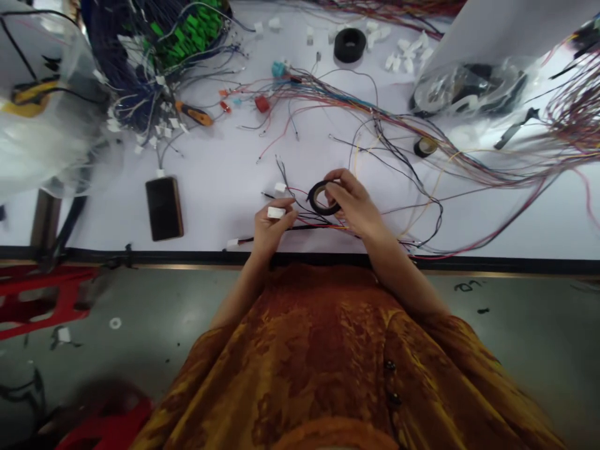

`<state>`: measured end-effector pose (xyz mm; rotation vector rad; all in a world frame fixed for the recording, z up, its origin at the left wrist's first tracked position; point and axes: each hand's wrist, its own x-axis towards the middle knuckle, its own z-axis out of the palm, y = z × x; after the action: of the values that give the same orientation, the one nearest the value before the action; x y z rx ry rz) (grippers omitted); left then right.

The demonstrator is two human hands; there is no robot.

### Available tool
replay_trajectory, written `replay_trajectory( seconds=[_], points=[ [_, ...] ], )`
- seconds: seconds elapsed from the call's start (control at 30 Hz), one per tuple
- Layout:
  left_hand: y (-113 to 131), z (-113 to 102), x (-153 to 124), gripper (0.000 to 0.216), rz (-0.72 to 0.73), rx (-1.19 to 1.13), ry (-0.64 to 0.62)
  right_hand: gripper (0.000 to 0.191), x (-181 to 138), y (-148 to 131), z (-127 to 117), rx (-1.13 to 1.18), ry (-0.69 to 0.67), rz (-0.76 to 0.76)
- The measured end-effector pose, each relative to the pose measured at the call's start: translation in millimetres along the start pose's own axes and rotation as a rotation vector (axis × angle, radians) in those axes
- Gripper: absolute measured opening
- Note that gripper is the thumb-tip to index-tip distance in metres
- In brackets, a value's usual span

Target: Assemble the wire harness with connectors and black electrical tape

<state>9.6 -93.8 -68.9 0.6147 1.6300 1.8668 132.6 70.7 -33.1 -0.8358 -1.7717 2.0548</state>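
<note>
My left hand (272,224) is closed on a small white connector (276,212) with thin wires (309,220) running off to the right. My right hand (352,201) grips a roll of black tape (319,197) just right of the connector, fingers curled round its rim. Both hands hover low over the near part of the white table (220,181). A second white connector (280,187) lies just beyond my left hand.
A dark phone (164,207) lies at the left. Long coloured wire bundles (469,162) cross the right side. A larger black tape roll (349,45), a small tape roll (425,147), an orange-handled screwdriver (194,114), clear bags (469,87) and green connectors (187,34) sit farther back.
</note>
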Motion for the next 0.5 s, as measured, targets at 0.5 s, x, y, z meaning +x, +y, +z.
replay_trajectory(
  seconds=[0.5],
  points=[
    [-10, -10, 3, 0.027, -0.017, -0.119, -0.058, 0.027, -1, 16, 19, 0.252, -0.053, 0.232]
  ],
)
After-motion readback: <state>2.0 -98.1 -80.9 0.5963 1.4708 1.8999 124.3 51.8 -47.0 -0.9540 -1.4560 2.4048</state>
